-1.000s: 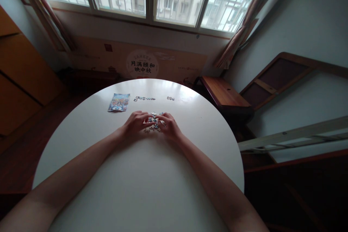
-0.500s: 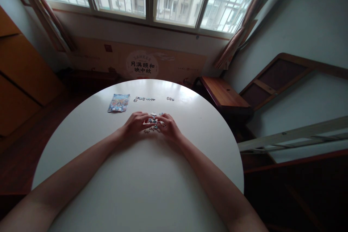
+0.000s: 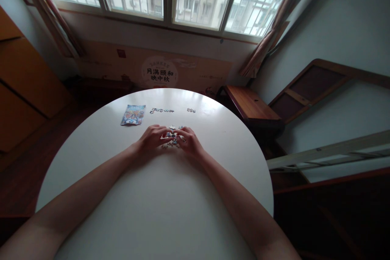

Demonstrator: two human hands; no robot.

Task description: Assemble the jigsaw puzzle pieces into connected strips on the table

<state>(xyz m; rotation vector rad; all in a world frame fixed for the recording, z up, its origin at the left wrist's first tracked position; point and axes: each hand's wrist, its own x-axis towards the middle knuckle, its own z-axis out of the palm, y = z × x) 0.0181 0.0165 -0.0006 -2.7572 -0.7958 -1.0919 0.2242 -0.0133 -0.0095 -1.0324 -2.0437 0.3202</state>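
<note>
Left hand (image 3: 154,135) and right hand (image 3: 189,139) seemingly sift pieces (image 3: 174,142); I can't tell whether either grip holds one. The next move needs a fine pinch.

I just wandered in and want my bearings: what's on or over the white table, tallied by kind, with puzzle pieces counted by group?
Hands: 2, left hand and right hand
Piece pile around the fingertips: 1
Piece groups farther out: 2, a left row and a right cluster
Printed sheet or packet: 1
Total: 6; single pieces are too small to count.
</note>
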